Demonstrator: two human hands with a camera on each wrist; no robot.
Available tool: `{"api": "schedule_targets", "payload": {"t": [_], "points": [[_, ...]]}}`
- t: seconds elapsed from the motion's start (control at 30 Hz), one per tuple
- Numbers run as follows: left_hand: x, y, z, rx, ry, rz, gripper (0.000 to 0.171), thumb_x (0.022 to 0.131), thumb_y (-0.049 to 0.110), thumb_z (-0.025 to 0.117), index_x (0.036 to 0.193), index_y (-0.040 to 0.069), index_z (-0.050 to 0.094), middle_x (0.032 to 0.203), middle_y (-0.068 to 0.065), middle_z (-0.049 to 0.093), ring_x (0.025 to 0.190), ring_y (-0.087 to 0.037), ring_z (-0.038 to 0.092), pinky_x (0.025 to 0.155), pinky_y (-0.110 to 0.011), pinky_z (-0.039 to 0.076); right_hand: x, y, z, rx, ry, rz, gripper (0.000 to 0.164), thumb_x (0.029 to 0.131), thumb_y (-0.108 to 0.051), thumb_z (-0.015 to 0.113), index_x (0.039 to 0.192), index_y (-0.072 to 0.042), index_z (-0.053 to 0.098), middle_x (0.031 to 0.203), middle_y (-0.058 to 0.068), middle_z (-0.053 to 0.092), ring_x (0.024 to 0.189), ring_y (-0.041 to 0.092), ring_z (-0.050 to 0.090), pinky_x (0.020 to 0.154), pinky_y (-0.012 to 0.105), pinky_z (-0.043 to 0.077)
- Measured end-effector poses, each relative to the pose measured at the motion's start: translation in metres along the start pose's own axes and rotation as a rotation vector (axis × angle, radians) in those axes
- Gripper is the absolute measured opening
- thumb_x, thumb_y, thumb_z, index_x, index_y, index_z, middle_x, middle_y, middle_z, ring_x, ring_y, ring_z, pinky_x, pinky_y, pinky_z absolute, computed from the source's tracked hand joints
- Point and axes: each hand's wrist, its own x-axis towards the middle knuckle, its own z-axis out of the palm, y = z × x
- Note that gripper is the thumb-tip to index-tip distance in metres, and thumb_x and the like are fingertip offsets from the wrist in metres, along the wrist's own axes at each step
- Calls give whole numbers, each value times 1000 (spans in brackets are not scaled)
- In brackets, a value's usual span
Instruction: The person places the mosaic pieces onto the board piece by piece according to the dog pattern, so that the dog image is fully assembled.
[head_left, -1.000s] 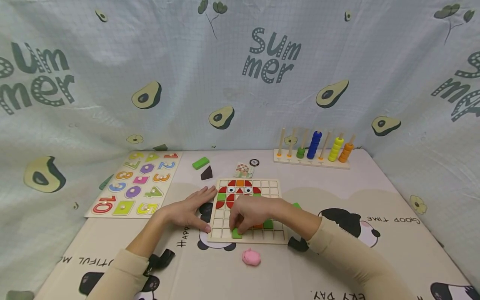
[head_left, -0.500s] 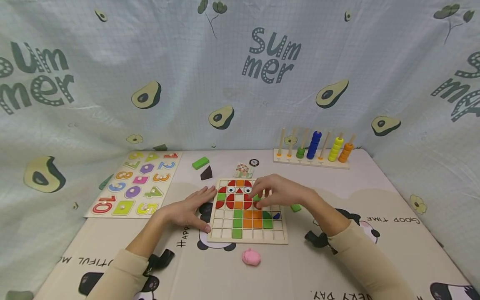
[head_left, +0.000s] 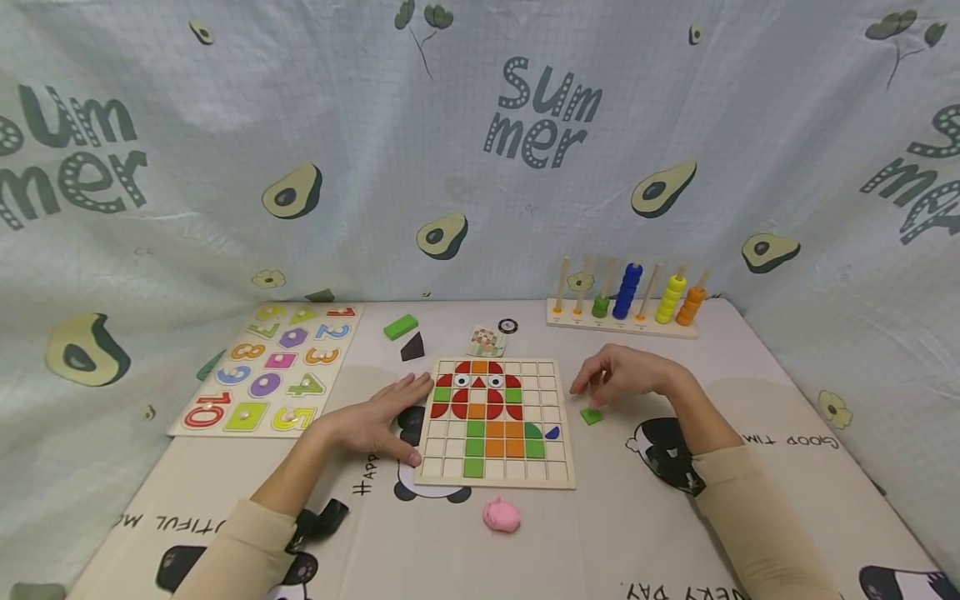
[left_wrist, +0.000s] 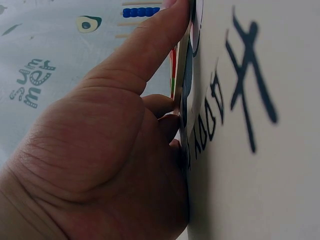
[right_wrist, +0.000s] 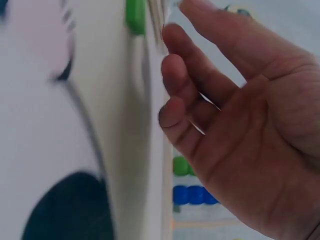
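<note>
A wooden grid board (head_left: 557, 472) lies mid-table, with red, green and orange tiles forming a pattern with two round eyes. One small blue half-round tile (head_left: 552, 432) sits in a cell near its right edge. My left hand (head_left: 372, 418) rests flat on the table, its fingertips and thumb at the board's left edge; in the left wrist view the palm (left_wrist: 95, 145) holds nothing. Off the board's right side, my right hand (head_left: 622, 375) hovers over a green tile (head_left: 591, 416). Its fingers (right_wrist: 175, 70) bend loosely, and nothing is held between them in the right wrist view.
A number puzzle board (head_left: 279, 398) lies at the left. Behind the grid board are a green block (head_left: 401, 327), a dark wedge (head_left: 412, 347), a picture card (head_left: 487, 342) and a black ring (head_left: 507, 326). A bead rack (head_left: 622, 326) stands back right; a pink toy (head_left: 502, 515) lies in front.
My right hand has let go of a green tile in the board's lower row, lifted, and moved right, off the board to the loose green tile. The left hand has stayed put.
</note>
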Motion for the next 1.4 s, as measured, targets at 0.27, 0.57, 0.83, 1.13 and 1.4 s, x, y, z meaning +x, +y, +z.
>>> {"api": "schedule_targets", "payload": {"t": [0.27, 0.57, 0.83, 1.13, 1.4], "points": [[1, 1, 0, -11, -5, -6, 116, 66, 59, 79, 155, 28, 12, 160, 13, 4, 148, -19, -5, 117, -52, 4, 1, 12, 5, 30, -111, -37, 29, 74, -6, 80, 102, -11, 76, 99, 7, 70, 83, 23, 55, 71, 25, 48], [0, 0, 1, -15, -6, -23, 115, 66, 59, 79, 155, 29, 13, 160, 14, 3, 148, -17, -5, 117, -52, 3, 2, 5, 7, 1, -70, 23, 24, 72, -4, 81, 93, -10, 72, 86, 6, 66, 73, 18, 52, 64, 25, 46], [0, 0, 1, -2, -1, -15, 115, 66, 61, 78, 155, 29, 12, 160, 14, 3, 148, -18, -5, 117, -53, 4, 1, 14, 1, -24, 121, 37, 18, 74, -6, 80, 87, -15, 73, 79, 0, 68, 70, 16, 57, 64, 29, 50], [2, 0, 1, -2, -6, -17, 115, 66, 61, 78, 155, 29, 13, 160, 14, 3, 148, -18, -5, 117, -52, 4, 0, 0, -1, 46, 221, -47, 20, 79, -14, 78, 99, -11, 75, 92, 3, 73, 75, 21, 64, 67, 32, 55], [1, 1, 0, -10, -8, -15, 114, 67, 59, 78, 155, 29, 13, 161, 13, 3, 148, -19, -5, 117, -53, 4, 8, -27, 8, 92, 182, -130, 18, 81, -13, 77, 99, -11, 75, 93, 4, 73, 75, 21, 64, 69, 32, 56]]}}
